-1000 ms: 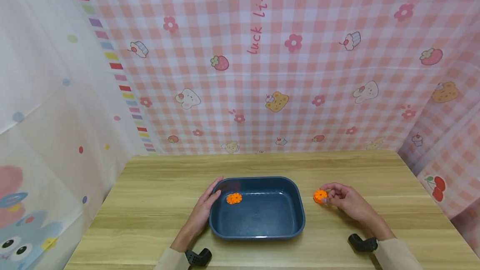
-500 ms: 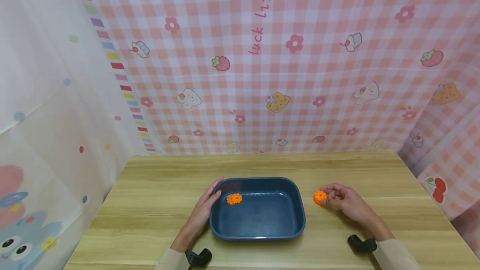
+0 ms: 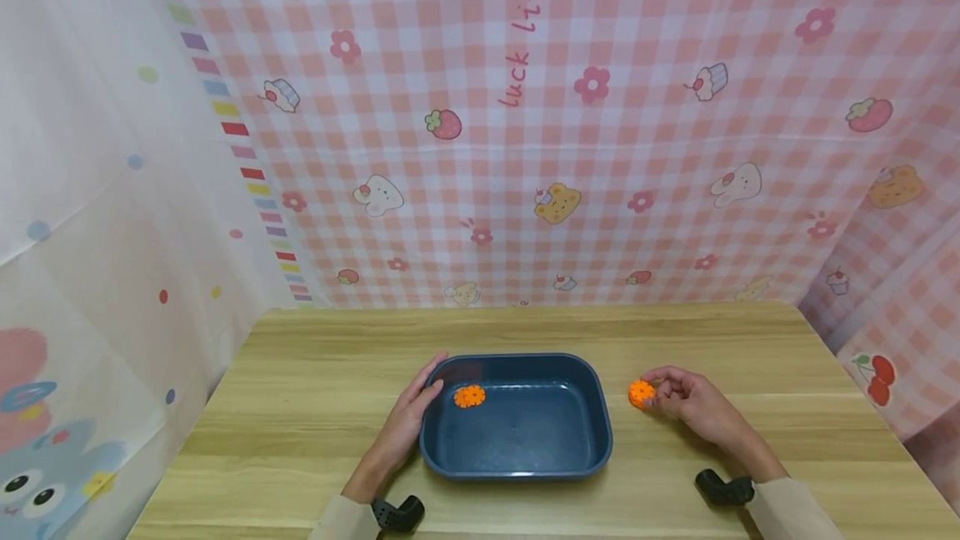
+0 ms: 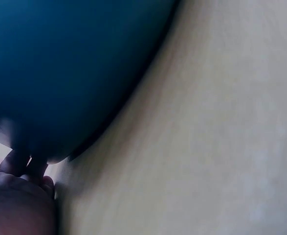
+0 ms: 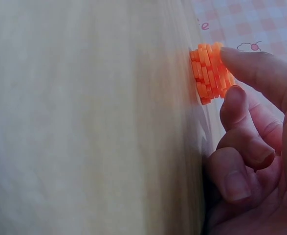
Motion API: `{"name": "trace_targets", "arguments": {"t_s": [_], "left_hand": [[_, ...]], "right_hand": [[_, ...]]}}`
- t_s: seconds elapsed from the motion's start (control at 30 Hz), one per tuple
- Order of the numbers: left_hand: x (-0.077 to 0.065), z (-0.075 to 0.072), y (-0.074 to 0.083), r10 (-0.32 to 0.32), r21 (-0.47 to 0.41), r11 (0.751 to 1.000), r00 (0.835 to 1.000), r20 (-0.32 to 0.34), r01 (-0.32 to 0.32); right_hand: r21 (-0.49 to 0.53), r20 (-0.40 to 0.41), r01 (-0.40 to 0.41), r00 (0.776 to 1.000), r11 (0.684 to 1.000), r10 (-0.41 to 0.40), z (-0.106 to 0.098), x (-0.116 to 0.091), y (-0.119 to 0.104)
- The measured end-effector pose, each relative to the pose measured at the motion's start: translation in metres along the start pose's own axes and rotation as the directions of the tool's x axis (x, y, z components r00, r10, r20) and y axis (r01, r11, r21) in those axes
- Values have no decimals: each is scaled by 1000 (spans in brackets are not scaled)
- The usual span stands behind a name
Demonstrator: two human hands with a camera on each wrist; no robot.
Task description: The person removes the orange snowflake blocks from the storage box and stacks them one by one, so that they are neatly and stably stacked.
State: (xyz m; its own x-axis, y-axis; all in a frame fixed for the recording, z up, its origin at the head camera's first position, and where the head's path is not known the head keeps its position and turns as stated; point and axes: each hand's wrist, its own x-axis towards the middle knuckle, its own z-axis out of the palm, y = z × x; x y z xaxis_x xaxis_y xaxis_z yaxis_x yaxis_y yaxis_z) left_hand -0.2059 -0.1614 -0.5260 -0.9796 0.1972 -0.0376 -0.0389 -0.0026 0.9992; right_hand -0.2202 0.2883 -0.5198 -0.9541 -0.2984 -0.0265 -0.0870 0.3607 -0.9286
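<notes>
A stack of several orange notched plastic discs (image 5: 211, 72) stands on the table right of the dark blue basin (image 3: 517, 476). The right hand (image 3: 693, 404) pinches this stack between thumb and index finger at its near right side; the other fingers (image 5: 238, 181) curl in toward the palm. At the basin's left wall, the left hand (image 3: 406, 415) holds on with its thumb over the rim and its fingers along the outside. In the left wrist view those fingers (image 4: 21, 161) lie against the outer wall. Orange discs (image 3: 470, 396) overlap inside the basin, toward its far left.
The wooden table (image 3: 247, 423) extends on both sides of the basin. Behind it hangs a pink checked cloth (image 3: 480, 165), with a pale dotted cloth (image 3: 90, 190) at left. Each wrist wears a black camera mount (image 3: 724, 487).
The head view shifts very slightly. Both hands, the basin and the orange discs stay where they were.
</notes>
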Motion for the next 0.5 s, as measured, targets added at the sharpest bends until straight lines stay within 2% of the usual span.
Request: {"name": "trace_targets", "arguments": {"t_s": [0.5], "left_hand": [[-1, 0, 1, 4, -15, 1000, 1000, 6, -4]], "right_hand": [[-4, 3, -13, 1000, 1000, 13, -1, 0, -3]]}}
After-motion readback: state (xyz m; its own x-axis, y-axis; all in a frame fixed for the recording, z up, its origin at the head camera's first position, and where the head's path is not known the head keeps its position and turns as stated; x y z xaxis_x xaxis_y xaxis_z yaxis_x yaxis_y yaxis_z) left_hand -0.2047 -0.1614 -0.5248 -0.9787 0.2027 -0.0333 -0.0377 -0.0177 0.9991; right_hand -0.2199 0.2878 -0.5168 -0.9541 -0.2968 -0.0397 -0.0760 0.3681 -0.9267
